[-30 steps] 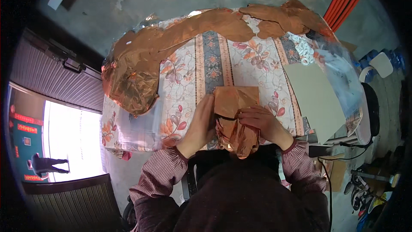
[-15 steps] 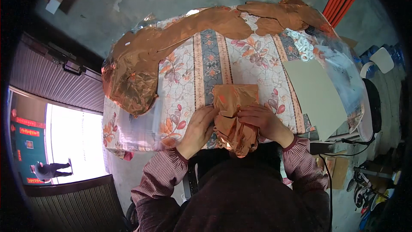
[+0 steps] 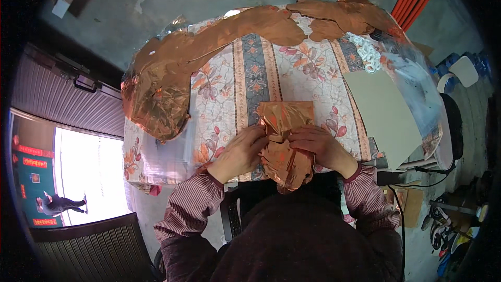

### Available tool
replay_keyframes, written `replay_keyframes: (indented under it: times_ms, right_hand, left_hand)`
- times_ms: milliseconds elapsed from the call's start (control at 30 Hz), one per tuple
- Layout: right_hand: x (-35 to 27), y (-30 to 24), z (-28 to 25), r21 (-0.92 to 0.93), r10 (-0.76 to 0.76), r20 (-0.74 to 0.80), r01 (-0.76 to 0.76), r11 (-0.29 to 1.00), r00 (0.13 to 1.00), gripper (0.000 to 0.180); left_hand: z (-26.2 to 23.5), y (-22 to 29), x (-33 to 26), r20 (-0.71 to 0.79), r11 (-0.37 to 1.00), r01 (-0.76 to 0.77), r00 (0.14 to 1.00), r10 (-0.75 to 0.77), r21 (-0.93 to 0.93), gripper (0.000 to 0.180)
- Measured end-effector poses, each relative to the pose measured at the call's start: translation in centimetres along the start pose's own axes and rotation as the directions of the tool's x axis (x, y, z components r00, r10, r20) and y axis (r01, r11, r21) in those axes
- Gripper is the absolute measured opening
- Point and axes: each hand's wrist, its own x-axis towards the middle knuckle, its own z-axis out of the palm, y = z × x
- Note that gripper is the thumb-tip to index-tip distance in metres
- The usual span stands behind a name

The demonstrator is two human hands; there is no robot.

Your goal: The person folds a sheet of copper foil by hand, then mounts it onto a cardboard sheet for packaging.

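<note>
A folded copper-coloured foil balloon [image 3: 287, 112], flat and deflated, lies at the table's front edge. Its crumpled lower end hangs toward my body. My left hand [image 3: 244, 149] is closed on its left edge, fingertips near the middle crease. From the right, my right hand [image 3: 318, 145] grips it, with fingers bent over the top at the same crease. The thumbs are mostly hidden. More flat copper foil balloons [image 3: 219, 39] stretch along the far edge of the table and round to the left.
The table has a floral cloth [image 3: 308, 75]. On its right lie a pale board [image 3: 383, 115], a heap of white rings [image 3: 367, 52] and clear plastic bags [image 3: 412, 91]. Clear plastic [image 3: 167, 159] lies front left. Beyond the open doorway stands a person [image 3: 60, 204].
My left hand has shifted slightly, its forearm moving a little left. The foil's creases between my hands have changed. The right hand has stayed nearly in place.
</note>
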Motion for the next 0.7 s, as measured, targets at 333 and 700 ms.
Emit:
replay_keyframes:
  times_ms: [333,700]
  right_hand:
    - [-0.2,-0.1,-0.1,-0.037,0.024,0.005,-0.024,0.999,1.000,0.036]
    - [-0.1,0.2,0.0,-0.011,0.012,0.011,-0.012,1.000,1.000,0.031]
  left_hand:
    - [-0.7,0.2,0.5,0.030,0.998,-0.002,1.000,0.000,0.055,0.046]
    - [0.0,0.6,-0.5,0.065,0.986,-0.097,0.994,0.088,0.139,0.036]
